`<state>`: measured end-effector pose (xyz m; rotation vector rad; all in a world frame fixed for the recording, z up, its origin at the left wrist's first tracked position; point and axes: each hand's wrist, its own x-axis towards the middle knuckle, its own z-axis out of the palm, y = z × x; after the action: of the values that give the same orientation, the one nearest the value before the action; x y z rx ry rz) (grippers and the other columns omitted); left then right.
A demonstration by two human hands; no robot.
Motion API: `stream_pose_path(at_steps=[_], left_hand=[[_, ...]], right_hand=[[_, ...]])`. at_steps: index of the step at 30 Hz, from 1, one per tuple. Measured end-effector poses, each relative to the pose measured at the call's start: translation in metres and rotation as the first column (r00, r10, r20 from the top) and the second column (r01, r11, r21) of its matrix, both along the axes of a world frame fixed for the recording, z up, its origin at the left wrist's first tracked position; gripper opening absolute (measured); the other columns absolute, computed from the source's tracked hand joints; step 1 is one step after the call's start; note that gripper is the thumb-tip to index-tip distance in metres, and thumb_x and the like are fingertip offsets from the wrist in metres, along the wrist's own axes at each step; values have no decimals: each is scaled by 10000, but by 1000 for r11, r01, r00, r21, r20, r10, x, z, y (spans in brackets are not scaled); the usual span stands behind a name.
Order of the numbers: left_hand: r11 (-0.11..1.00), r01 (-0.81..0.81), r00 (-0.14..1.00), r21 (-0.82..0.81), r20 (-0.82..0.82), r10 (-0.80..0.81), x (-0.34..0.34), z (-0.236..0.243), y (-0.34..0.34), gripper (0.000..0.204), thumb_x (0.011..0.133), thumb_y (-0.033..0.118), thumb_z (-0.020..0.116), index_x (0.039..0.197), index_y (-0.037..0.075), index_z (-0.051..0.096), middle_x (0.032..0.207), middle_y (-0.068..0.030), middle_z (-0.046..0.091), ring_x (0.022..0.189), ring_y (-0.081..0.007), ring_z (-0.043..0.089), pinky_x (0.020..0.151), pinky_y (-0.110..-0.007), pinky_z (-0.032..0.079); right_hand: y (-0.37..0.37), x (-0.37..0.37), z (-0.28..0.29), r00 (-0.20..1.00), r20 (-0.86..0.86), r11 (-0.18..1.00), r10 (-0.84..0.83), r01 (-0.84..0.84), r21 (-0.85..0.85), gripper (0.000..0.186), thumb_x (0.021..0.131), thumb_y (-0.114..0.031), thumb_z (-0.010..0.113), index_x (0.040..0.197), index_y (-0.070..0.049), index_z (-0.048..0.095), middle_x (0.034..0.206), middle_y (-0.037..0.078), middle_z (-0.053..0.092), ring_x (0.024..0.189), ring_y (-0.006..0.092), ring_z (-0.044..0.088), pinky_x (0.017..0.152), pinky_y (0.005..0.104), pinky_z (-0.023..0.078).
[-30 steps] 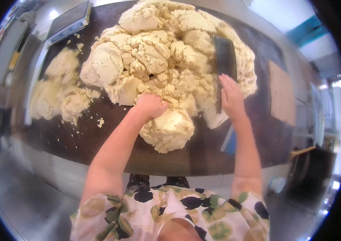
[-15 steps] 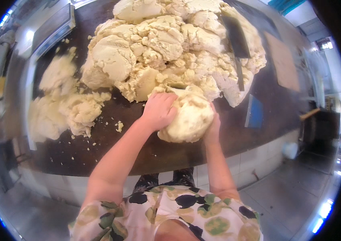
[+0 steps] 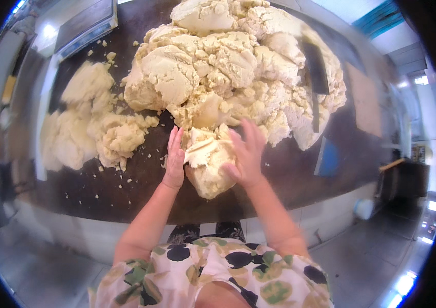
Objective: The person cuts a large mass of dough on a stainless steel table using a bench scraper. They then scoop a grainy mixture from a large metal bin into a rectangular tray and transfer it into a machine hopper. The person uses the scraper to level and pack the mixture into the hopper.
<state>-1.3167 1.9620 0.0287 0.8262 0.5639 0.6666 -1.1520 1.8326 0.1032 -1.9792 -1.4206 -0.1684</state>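
A lump of pale dough (image 3: 208, 172) lies near the front edge of the dark table (image 3: 141, 197), with a ragged, folded top. Along its left side stands my left hand (image 3: 175, 158), fingers stretched and held together. My right hand (image 3: 247, 152) is spread over the lump's right side, its fingertips a little smeared by motion and the thumb against the dough. Just beyond rises a large crumbly heap of dough (image 3: 171, 74). A long dark blade-like tool (image 3: 314, 66) rests on the heap's right part.
A smaller pile of dough (image 3: 100, 120) with scattered crumbs lies on the left. To the right are a blue scraper (image 3: 329, 157) and a tan board (image 3: 364, 100). A dark framed tray (image 3: 87, 28) sits at the far left, and a white container (image 3: 364, 208) hangs below the table's right edge.
The lump has shifted left and nearer to me, and its shape has changed. My left hand moved from its top to its left side, fingers straightened; my right hand came up and spread over it.
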Motion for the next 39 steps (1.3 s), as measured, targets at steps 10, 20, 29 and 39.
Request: stream_pose_path(at_steps=[10,20,29,39], left_hand=[[999,22,970,44,-244,-11,22,-46,-1,743,897,485,441,1376,-83,416,1524,-197,133,1379,-289,278,1134,-377,219],[666,194,954,721,-297,42,47,59,-38,676,914,425,487,1383,-58,424,1541,-240,138,1391,-354,251,1125,-432,208],[554,105,994,826,-108,-27,-14,181,-13,1229,671,688,708,1536,98,65,1576,-208,-72,1452,-360,-115,1135,-513,-48],[789,-134,984,600,174,35,-166,207,10,1158,705,217,838,1537,112,40,1580,-199,-15,1464,-304,9,1155,-402,78]], right_hand=[[-13,-47,-82,-148,-966,862,212,494,113,721,974,-463,425,1498,-64,130,1482,129,304,1335,273,355,1107,403,306],[-27,8,-35,-545,-709,841,448,526,127,620,972,-485,366,1394,-31,390,1342,131,505,1204,264,519,1021,399,429],[-4,-18,-29,-557,-776,877,296,480,-10,651,963,-513,378,1412,-42,372,1384,125,458,1241,262,475,1031,402,394],[79,-196,73,-510,-829,920,231,391,16,688,952,-545,391,1433,-54,351,1430,118,405,1282,260,425,1041,406,355]])
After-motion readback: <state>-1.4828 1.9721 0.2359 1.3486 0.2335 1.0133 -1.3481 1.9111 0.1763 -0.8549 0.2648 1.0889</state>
